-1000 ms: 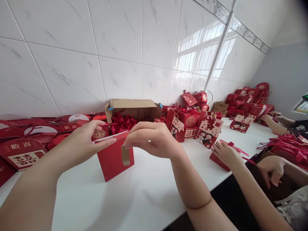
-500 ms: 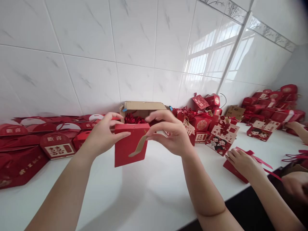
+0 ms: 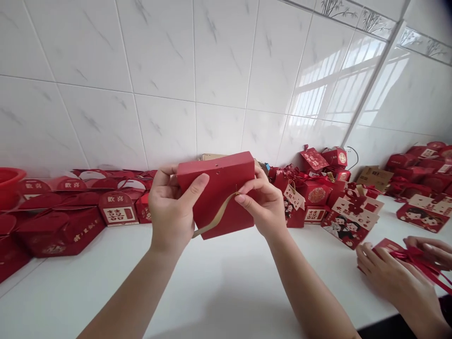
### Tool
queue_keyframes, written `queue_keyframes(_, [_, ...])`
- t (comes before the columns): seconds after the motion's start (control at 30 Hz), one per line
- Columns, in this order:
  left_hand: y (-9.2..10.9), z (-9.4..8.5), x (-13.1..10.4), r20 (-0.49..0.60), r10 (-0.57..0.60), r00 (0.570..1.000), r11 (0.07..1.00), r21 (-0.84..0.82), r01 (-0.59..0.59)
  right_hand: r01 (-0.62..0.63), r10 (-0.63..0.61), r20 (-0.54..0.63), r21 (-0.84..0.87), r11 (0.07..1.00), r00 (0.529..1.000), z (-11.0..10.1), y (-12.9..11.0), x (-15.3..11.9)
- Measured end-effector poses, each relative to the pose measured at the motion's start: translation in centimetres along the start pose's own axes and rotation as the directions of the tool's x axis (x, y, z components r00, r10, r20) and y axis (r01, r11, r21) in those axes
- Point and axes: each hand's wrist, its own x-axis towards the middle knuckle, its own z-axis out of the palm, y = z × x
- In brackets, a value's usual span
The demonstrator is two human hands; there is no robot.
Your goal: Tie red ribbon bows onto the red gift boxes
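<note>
A plain red gift box (image 3: 226, 202) is held up above the white table, tilted, with small holes near its top edge. My left hand (image 3: 173, 202) grips its left side, thumb across the front and the other fingers behind. A gold ribbon (image 3: 219, 214) hangs across the front face, one end near my left palm. My right hand (image 3: 263, 200) pinches the ribbon's upper end between thumb and forefinger, close to a hole at the box's right side. The other right fingers curl behind the box, where they are partly hidden.
Red boxes (image 3: 63, 230) line the wall at left, beside a red basin (image 3: 10, 186). More boxes (image 3: 318, 190) and couple-printed boxes (image 3: 349, 223) stand at right. At far right a co-worker's hands (image 3: 391, 268) handle a red box with a ribbon. A cardboard box (image 3: 212, 157) stands behind mine.
The view has turned left and the red box is nearer and tilted. My left thumb now lies over its front. My right hand has closed in on the box with the ribbon end.
</note>
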Motion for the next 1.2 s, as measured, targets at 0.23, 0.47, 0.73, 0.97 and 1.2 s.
queue_keyframes(0.23, [-0.1,0.2,-0.6,0.017,0.087,0.996,0.996,-0.024,-0.087,-0.027,0.027,-0.014,0.027,0.999,1.0,0.2,0.1,-0.3])
queue_keyframes(0.47, [-0.6,-0.4,0.1,0.102,0.114,0.988,0.984,0.122,-0.126,0.0,-0.001,-0.012,-0.035,0.999,1.0,0.1,0.1,-0.4])
queue_keyframes(0.73, [-0.1,-0.8,0.1,0.159,0.154,0.975,0.939,0.283,-0.195,0.029,-0.033,-0.015,-0.219,0.975,0.999,0.4,-0.3,-0.6])
queue_keyframes(0.97, [-0.7,-0.1,-0.7,0.338,0.314,0.887,0.822,0.371,-0.433,0.034,-0.058,-0.06,-0.335,0.941,0.997,0.1,-0.6,-0.5])
queue_keyframes(1.2, [-0.7,0.1,-0.9,0.307,0.331,0.892,0.821,0.373,-0.433,0.023,-0.051,-0.074,-0.338,0.941,0.996,0.1,-0.7,-0.5])
